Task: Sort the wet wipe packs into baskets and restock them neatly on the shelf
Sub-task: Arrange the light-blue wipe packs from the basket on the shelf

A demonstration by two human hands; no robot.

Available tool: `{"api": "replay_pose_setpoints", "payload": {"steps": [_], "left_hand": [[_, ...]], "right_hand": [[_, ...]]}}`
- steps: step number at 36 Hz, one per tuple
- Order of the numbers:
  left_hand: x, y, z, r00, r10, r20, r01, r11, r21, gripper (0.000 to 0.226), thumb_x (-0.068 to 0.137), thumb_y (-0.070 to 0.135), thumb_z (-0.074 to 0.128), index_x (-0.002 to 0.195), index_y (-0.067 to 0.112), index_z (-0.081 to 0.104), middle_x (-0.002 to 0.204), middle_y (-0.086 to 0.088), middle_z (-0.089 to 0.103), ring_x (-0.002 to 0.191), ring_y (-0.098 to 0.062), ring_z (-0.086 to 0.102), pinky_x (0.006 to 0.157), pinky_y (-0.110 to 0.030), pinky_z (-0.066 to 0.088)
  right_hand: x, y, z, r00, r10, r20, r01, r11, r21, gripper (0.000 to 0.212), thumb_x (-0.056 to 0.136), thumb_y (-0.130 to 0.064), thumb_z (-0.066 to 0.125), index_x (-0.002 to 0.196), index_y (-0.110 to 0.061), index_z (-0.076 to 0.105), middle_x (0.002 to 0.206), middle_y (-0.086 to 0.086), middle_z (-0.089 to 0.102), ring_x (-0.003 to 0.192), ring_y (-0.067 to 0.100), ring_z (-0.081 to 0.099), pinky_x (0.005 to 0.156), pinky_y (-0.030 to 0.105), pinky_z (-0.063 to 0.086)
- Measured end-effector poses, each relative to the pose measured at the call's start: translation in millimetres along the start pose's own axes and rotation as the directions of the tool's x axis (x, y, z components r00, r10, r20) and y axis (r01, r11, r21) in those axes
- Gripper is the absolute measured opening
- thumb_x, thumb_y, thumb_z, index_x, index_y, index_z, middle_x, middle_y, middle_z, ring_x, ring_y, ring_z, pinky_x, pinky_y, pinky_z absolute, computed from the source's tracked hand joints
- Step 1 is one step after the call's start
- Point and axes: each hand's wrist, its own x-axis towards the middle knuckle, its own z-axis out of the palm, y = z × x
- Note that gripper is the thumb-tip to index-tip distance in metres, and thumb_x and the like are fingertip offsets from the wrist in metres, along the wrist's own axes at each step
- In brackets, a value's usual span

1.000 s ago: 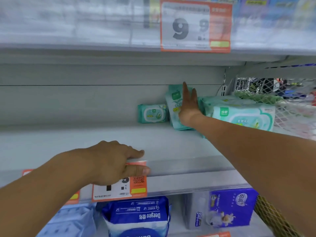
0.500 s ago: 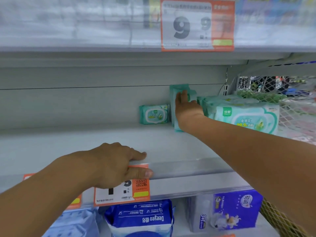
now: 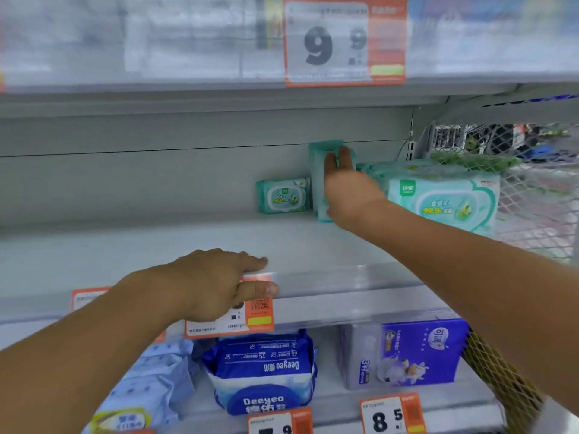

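A teal wet wipe pack (image 3: pixel 319 170) stands on end at the back of the grey middle shelf (image 3: pixel 156 245). My right hand (image 3: pixel 347 189) lies flat against its right face, fingers up and together. A small teal pack (image 3: pixel 282 195) stands just left of it. A stack of larger pale green packs (image 3: pixel 445 198) lies to the right of my hand. My left hand (image 3: pixel 216 283) rests on the shelf's front lip, thumb over an orange price tag (image 3: pixel 250 317), holding no pack.
The lower shelf holds a blue Deeyeo pack (image 3: pixel 263 371), light blue packs (image 3: pixel 150 380) and a purple box (image 3: pixel 416 352). White wire mesh (image 3: pixel 532 189) closes the shelf's right end. A big 9.9 price sign (image 3: pixel 344 42) hangs from the upper shelf edge.
The teal pack went from leaning to standing upright against the back wall. My right hand moved from flat on it, fingers spread, to pressing its side. My left hand stayed put.
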Motion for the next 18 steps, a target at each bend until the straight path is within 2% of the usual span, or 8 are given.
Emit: {"api": "replay_pose_setpoints", "payload": {"steps": [3, 6, 7, 9, 12, 13, 15, 18], "left_hand": [[-20, 11, 21, 0.866, 0.051, -0.497, 0.0, 0.995, 0.102, 0.078, 0.082, 0.079, 0.028, 0.138, 0.03, 0.049, 0.14, 0.002, 0.053, 0.125, -0.024, 0.05, 0.105, -0.042, 0.04], [-56, 41, 65, 0.37, 0.234, -0.899, -0.21, 0.964, 0.164, 0.025, 0.087, 0.023, 0.067, 0.107, 0.01, 0.063, 0.109, -0.011, 0.063, 0.098, -0.035, 0.055, 0.084, -0.046, 0.042], [-69, 54, 88, 0.317, 0.267, -0.91, -0.321, 0.933, 0.162, 0.017, 0.087, 0.018, 0.067, 0.1, 0.008, 0.064, 0.101, -0.011, 0.063, 0.092, -0.034, 0.055, 0.079, -0.045, 0.042], [-84, 70, 149, 0.514, 0.332, -0.791, -0.477, 0.877, 0.058, 0.016, 0.088, 0.025, 0.061, 0.097, 0.012, 0.062, 0.094, -0.005, 0.062, 0.086, -0.029, 0.056, 0.074, -0.04, 0.043], [-100, 84, 247, 0.924, 0.349, -0.157, -0.364, 0.928, -0.078, 0.049, 0.085, 0.048, 0.054, 0.127, 0.023, 0.054, 0.125, -0.001, 0.057, 0.113, -0.027, 0.056, 0.091, -0.037, 0.048], [-106, 86, 275, 0.944, 0.322, 0.077, -0.319, 0.947, -0.046, 0.062, 0.085, 0.052, 0.057, 0.139, 0.024, 0.045, 0.139, -0.002, 0.048, 0.125, -0.028, 0.049, 0.1, -0.039, 0.045], [-122, 86, 318, 0.885, 0.262, 0.384, -0.287, 0.958, 0.006, 0.08, 0.087, 0.05, 0.064, 0.152, 0.023, 0.026, 0.155, -0.003, 0.03, 0.138, -0.029, 0.037, 0.109, -0.041, 0.038], [-137, 89, 357, 0.817, 0.154, 0.556, -0.177, 0.984, -0.012, 0.091, 0.088, 0.042, 0.068, 0.157, 0.018, 0.014, 0.161, -0.008, 0.021, 0.142, -0.029, 0.032, 0.111, -0.044, 0.038]], "right_hand": [[-54, 7, -18, 0.966, -0.129, -0.225, 0.156, 0.982, 0.108, 0.034, 0.09, -0.023, 0.062, 0.122, -0.012, 0.056, 0.133, 0.012, 0.053, 0.098, 0.038, 0.064, 0.077, 0.04, 0.052], [-134, 14, -17, 0.838, -0.196, -0.509, 0.389, 0.869, 0.306, 0.016, 0.091, -0.029, 0.059, 0.088, -0.016, 0.067, 0.075, -0.001, 0.067, 0.066, 0.023, 0.062, 0.064, 0.034, 0.051], [-163, 16, -10, 0.806, -0.205, -0.555, 0.468, 0.795, 0.387, 0.019, 0.092, -0.027, 0.06, 0.079, -0.015, 0.066, 0.063, -0.004, 0.061, 0.057, 0.016, 0.055, 0.059, 0.029, 0.046], [-220, 20, 21, 0.817, -0.272, -0.509, 0.542, 0.667, 0.512, 0.029, 0.095, -0.024, 0.059, 0.068, -0.012, 0.062, 0.056, -0.005, 0.051, 0.052, 0.011, 0.043, 0.054, 0.027, 0.036], [-303, 22, 98, 0.852, -0.514, -0.1, 0.458, 0.638, 0.619, 0.034, 0.097, -0.033, 0.053, 0.066, -0.019, 0.053, 0.06, -0.004, 0.05, 0.056, 0.018, 0.049, 0.056, 0.032, 0.036], [-330, 26, 128, 0.803, -0.578, 0.149, 0.376, 0.684, 0.625, 0.03, 0.098, -0.038, 0.053, 0.073, -0.023, 0.054, 0.068, -0.001, 0.058, 0.066, 0.023, 0.058, 0.06, 0.033, 0.039], [-379, 35, 179, 0.537, -0.545, 0.644, 0.241, 0.831, 0.502, 0.034, 0.095, -0.049, 0.059, 0.113, -0.021, 0.06, 0.113, 0.006, 0.067, 0.109, 0.028, 0.063, 0.084, 0.034, 0.046], [-434, 52, 220, 0.079, -0.314, 0.946, -0.011, 0.949, 0.315, 0.108, 0.081, -0.058, 0.074, 0.159, -0.013, 0.015, 0.163, 0.007, 0.025, 0.147, 0.026, 0.031, 0.118, 0.037, 0.03]]}}
